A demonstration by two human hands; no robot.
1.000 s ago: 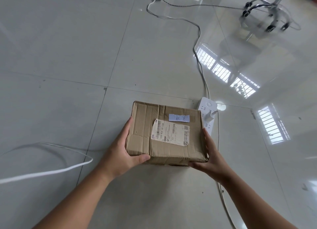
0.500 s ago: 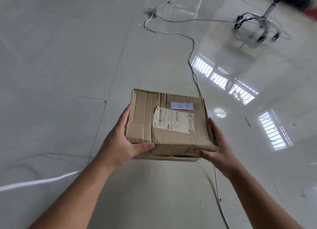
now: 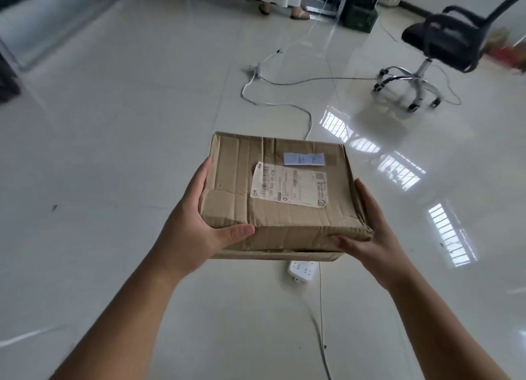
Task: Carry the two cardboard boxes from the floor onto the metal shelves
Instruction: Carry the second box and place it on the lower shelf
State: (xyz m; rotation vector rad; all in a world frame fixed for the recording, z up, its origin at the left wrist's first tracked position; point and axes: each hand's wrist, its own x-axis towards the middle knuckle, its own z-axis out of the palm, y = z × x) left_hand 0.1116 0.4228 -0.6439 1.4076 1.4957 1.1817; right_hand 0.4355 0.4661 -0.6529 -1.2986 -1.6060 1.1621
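A flat brown cardboard box (image 3: 236, 197) with a white shipping label and a small blue slip on top is held level in the air above the floor. My left hand (image 3: 196, 225) grips its left side, thumb on the near face. My right hand (image 3: 370, 234) clasps its right near corner from the side and below. Only this one box is in sight. A metal frame (image 3: 37, 57), possibly shelving, shows at the far left edge.
A white power strip (image 3: 302, 271) lies on the tiles just under the box, its cables (image 3: 273, 103) snaking ahead and back toward me. A black swivel chair (image 3: 435, 46) stands at the right. A person's feet (image 3: 284, 10) and a green crate (image 3: 360, 17) are far ahead.
The box has come up off the floor in both hands and nearer to me. The view has tilted up, bringing the chair seat, feet and crate into sight.
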